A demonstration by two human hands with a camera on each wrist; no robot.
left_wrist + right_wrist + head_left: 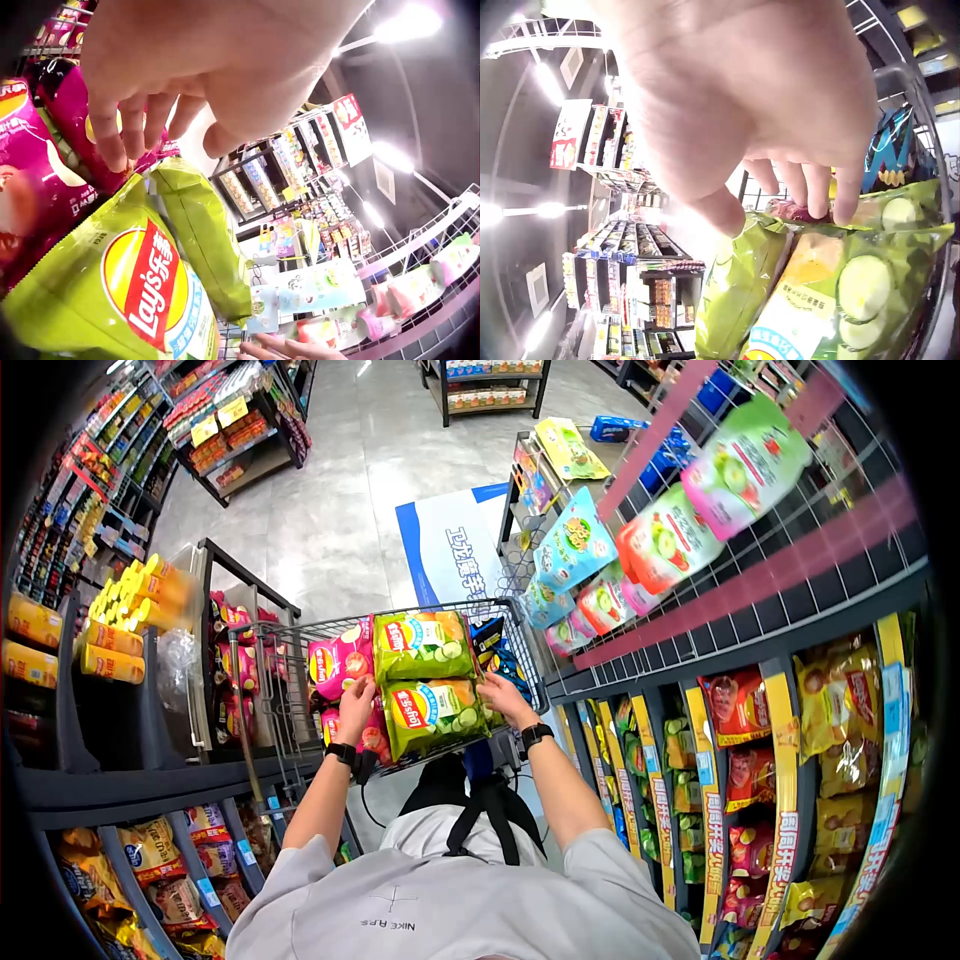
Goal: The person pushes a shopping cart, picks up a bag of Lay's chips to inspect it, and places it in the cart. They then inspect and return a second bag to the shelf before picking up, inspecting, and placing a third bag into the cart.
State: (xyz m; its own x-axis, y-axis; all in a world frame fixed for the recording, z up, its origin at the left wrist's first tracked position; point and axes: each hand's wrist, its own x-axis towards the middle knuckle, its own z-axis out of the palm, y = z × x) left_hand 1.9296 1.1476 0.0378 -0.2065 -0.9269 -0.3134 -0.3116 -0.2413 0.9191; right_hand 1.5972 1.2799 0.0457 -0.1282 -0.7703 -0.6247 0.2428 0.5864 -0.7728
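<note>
Supermarket shelves (785, 800) flank the cart (450, 604), left hand (354, 710) and right hand (508, 700) loosely spread on green Lay's bags (435, 712), where a shove could tip one over its near edge.

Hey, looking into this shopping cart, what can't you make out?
- Head view: the floor of the cart, hidden by the green chip bags and other packs.
- Head view: print on the blue packs, too small to read.
- Left wrist view: the rest of the right hand, cut off by the bottom edge.
</note>
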